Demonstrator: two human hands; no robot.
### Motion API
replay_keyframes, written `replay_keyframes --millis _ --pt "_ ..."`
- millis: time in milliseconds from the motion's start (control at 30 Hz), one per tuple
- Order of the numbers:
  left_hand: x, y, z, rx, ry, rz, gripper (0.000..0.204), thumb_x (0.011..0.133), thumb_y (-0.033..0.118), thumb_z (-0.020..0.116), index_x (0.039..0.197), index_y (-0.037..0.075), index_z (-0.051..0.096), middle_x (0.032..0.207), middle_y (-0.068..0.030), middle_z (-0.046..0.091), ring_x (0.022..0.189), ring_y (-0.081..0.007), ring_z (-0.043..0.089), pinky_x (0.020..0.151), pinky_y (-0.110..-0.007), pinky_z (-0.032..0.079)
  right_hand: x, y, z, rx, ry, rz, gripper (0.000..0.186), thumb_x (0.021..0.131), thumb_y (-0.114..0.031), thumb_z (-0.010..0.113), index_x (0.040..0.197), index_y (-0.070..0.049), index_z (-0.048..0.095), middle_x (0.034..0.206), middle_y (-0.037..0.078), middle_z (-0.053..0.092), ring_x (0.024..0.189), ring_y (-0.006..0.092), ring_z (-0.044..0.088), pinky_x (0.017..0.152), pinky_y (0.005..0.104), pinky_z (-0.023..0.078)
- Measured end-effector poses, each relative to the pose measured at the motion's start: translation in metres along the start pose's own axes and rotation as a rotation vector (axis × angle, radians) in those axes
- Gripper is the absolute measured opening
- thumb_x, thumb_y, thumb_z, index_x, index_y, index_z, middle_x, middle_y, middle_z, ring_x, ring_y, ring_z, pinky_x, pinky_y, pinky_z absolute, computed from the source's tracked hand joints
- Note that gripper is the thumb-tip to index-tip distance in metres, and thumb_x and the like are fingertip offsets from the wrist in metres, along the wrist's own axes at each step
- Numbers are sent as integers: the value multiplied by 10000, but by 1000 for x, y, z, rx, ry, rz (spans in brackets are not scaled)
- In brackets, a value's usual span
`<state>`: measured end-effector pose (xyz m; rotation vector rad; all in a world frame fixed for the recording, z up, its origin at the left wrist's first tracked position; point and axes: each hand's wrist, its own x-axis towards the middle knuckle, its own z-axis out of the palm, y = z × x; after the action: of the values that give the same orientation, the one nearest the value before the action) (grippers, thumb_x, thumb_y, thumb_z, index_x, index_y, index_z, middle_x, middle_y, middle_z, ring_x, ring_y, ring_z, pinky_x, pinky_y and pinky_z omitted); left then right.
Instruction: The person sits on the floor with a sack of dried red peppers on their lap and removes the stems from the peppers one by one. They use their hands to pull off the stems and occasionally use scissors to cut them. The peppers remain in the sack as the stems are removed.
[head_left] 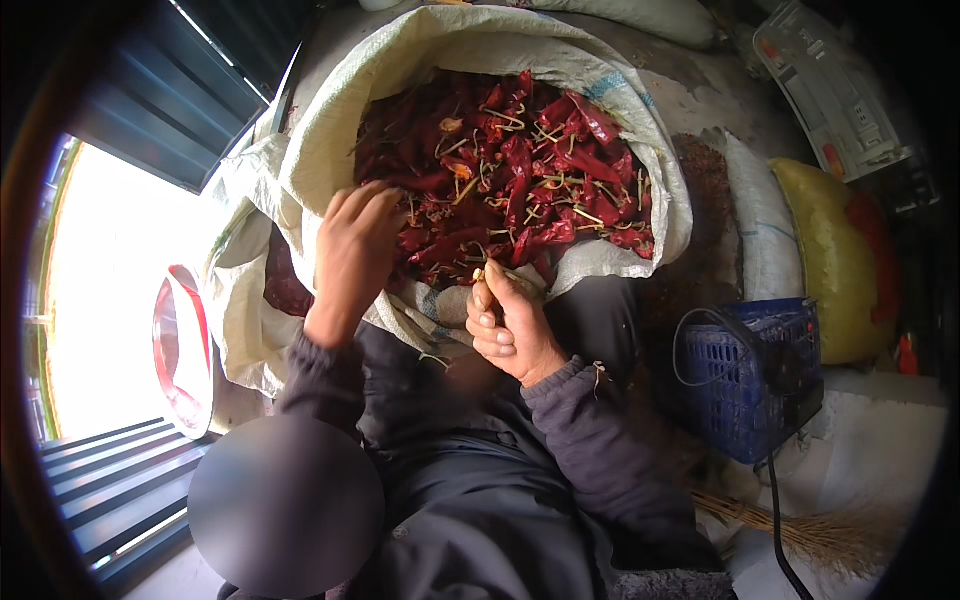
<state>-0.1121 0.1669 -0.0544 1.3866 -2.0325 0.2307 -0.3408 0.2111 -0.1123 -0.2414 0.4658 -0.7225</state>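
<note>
the left hand point(355, 255) reaches into the mouth of a big woven sack point(330, 130), fingers curled down among the dried red chillies point(520, 170) at the left side of the pile; whether it grips one i cannot tell. the right hand point(510, 325) sits at the sack's lower rim, centre of the frame, half closed, thumb and fingers pinching a small pale stem piece point(478, 274).

the sack's rolled rim rings the pile closely on the left, top and right, and its front lip folds over the lap just above both hands, so the hands have open room only over the chillies themselves. a second, slumped sack point(235, 300) crowds the left, with a red-rimmed round pan point(180, 350) beyond it at the left edge. to the right, a blue plastic crate point(750, 380) with a black cable point(775, 500) stands near the right sleeve.

the chillies are dark to bright red, wrinkled and glossy, many with thin yellowish stems, heaped in the upper centre of the frame.

counted: two hands, two sacks here, one crate, one pan, one straw broom point(800, 530) at lower right; chillies too many to count.
</note>
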Motion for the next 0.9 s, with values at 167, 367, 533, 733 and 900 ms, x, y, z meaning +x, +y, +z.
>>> replay_keyframes --millis 167,367,533,733,900 --pt "33 -15 50 214 -216 79 190 856 165 707 1030 96 738 946 -64 676 964 -286 620 833 -434 505 -8 -8 -2 -189 -14 -85 394 1076 -425 586 844 -107 596 694 -19 539 455 32 400 396 200 324" --pt "19 -24 48 92 -169 -24 109 851 140 711 936 74 693 901 -96 653 935 -328 617 799 -447 518 -12 -3 4 -513 -100 -58 254 1040 -265 648 942 -34 684 690 -16 584 532 55 543 455 222 434" --pt "18 -21 53 4 -152 -61 140 864 162 728 949 59 686 876 -124 666 916 -364 629 792 -475 522 -4 4 4 -671 -224 -82 211 1022 -235 663 1013 -30 707 767 7 645 615 65 593 541 226 484" --pt "16 -19 37 50 -212 -98 176 903 184 717 1005 41 698 864 -158 688 862 -383 628 767 -463 528 -6 7 3 -1065 -280 -403 239 1000 -232 695 1029 2 732 907 43 715 858 106 678 746 285 551" --pt "-16 -10 7 -510 -130 -637 260 1025 160 603 1204 -6 693 945 -119 748 824 -248 672 813 -368 529 2 9 16 -1209 -171 -750 136 945 -165 726 993 -37 731 900 102 719 802 273 707 735 360 554"
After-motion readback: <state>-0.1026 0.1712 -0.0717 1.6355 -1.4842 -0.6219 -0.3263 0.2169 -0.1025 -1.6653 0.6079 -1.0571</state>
